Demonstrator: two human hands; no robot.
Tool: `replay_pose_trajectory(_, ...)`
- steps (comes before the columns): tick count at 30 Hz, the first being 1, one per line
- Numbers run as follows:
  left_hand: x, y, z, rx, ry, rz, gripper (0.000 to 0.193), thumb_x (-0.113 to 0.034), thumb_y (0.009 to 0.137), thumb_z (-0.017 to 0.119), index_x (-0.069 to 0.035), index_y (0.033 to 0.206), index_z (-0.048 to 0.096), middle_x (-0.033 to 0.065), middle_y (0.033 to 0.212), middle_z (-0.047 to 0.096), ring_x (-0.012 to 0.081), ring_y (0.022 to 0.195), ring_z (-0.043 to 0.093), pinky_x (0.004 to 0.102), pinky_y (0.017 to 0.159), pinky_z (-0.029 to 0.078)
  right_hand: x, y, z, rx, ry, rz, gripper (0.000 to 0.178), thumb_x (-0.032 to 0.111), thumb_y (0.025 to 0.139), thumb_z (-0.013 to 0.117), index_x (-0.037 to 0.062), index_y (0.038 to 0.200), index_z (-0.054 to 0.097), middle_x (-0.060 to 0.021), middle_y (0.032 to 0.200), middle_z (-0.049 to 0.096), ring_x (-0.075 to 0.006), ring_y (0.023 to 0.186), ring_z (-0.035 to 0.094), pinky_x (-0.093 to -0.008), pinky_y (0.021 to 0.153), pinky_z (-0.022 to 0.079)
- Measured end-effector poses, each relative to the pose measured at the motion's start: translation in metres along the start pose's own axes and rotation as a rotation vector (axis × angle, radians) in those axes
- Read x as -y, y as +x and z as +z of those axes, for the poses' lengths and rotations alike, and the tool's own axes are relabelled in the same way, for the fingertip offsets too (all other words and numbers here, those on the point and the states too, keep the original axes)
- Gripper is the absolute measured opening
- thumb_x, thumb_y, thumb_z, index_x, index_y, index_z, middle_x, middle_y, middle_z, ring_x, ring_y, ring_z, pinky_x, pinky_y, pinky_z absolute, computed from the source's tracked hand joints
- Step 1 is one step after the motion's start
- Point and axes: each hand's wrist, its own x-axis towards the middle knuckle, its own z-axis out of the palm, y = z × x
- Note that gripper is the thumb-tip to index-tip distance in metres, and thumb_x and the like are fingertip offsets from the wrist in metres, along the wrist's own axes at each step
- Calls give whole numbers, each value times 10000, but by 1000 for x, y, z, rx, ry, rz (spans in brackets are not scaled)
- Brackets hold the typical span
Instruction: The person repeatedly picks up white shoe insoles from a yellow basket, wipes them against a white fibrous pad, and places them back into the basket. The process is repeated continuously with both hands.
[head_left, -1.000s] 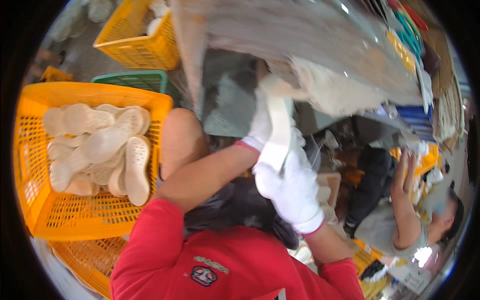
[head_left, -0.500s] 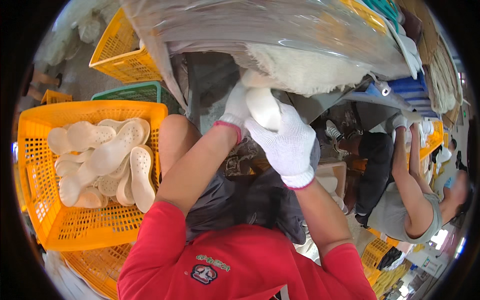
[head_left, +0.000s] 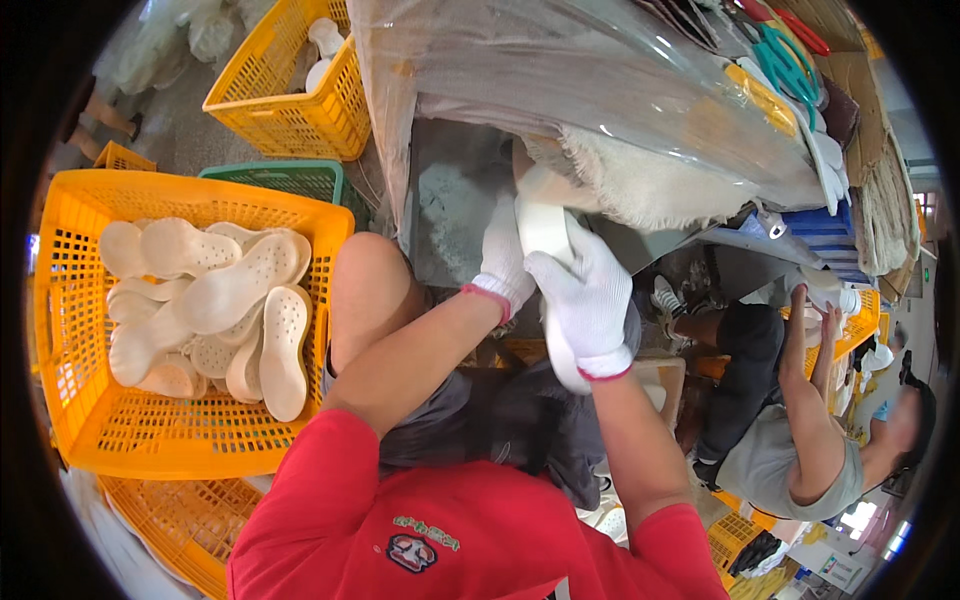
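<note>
A long white shoe insole (head_left: 543, 226) is held between my two gloved hands, its lower end showing beneath my right wrist. My left hand (head_left: 508, 258), in a white knit glove, is closed along the insole's left edge. Gripping it from the right is my right hand (head_left: 590, 295), with the thumb laid across its surface. The insole's far end meets or lies just under a pale, blurred part below a ragged fleecy cloth (head_left: 630, 180); contact there is hard to make out. To my left, a yellow basket (head_left: 190, 455) holds several perforated cream insoles (head_left: 235, 290).
A plastic-wrapped cover (head_left: 560, 75) hangs over a grey metal hollow (head_left: 445, 200). Another yellow crate (head_left: 285, 120) and a green crate (head_left: 275, 180) stand at the far left. At right, a co-worker (head_left: 800, 445) handles a white piece. Teal-handled scissors (head_left: 785, 65) lie at upper right.
The insole has turned, so more of its length shows below my right hand. Both hands have shifted in the view, and the co-worker's arms have moved.
</note>
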Motion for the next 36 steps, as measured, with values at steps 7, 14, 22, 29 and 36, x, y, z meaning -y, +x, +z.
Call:
replay_pose_trajectory(7,-7,26,26,-534,-97,-457,486,-506,1152,454,-71,1153,671,131,875,709,350,668,691,480,607,605,94,-32,-14,251,-650,42,606,211,792,871,26,1340,694,-184,1047,725,-360,915,709,-428,841,603)
replay_pose_trajectory(14,-30,16,3,-463,-13,-259,449,-447,1160,440,-87,1245,695,143,1064,759,316,938,741,456,874,612,70,-11,-25,304,-951,-303,349,204,901,806,74,1224,789,-173,1056,792,-343,938,779,-464,786,636)
replay_pose_trajectory(22,-21,10,15,-425,-132,-276,499,-439,1139,543,-30,1394,671,149,1299,762,303,1133,738,453,1039,606,-18,-89,-30,-284,289,216,870,257,860,898,-53,1594,550,-184,1475,697,-241,1307,691,-401,1131,544)
replay_pose_trajectory(29,-48,14,-6,-231,112,-480,671,-555,1123,587,19,1471,595,165,1386,703,316,1101,734,469,965,626,-2,-70,-31,-176,123,174,736,365,890,933,0,1471,669,-224,1246,776,-313,1170,765,-378,1044,576)
replay_pose_trajectory(36,-10,-34,34,68,946,-844,938,-758,1081,536,62,1534,583,173,1397,722,201,1009,724,358,903,604,-128,-396,-94,-1248,330,473,564,266,1091,749,51,1572,547,-107,1449,666,-194,1264,682,-400,1010,613)
